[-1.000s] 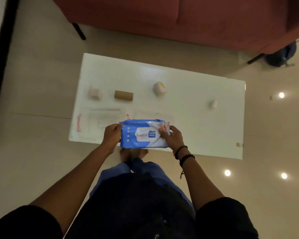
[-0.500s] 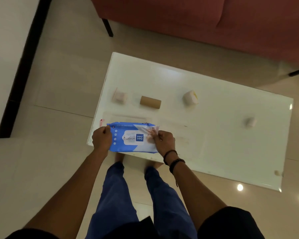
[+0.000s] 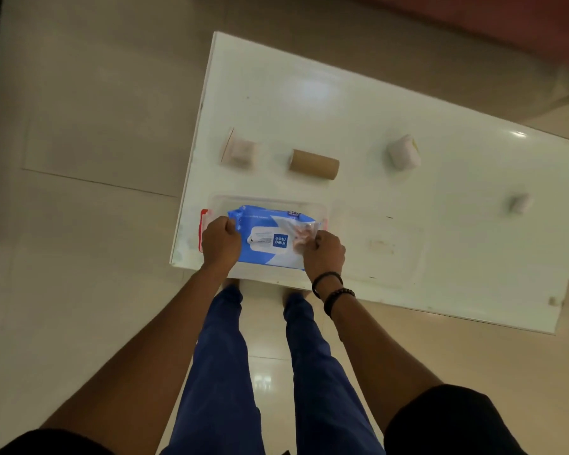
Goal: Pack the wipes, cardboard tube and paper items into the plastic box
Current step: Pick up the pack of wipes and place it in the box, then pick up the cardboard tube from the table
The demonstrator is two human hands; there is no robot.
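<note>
Evidently the person's left hand (image 3: 220, 242) and right hand (image 3: 324, 254) are each gripping one end of the blue plastic wipes pack (image 3: 270, 238), holding it level over the clear plastic box (image 3: 266, 201) near the white table (image 3: 358, 103)'s edge, probably so it lowers in flat.

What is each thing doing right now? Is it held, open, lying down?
Wipes pack: held at both ends, over the box.
Left hand: gripping the pack.
Right hand: gripping the pack.
Box: clear, open, no lid on.
Tube: lying on its side on the table, untouched.
Three small paper items: loose on the table, not packed.
</note>
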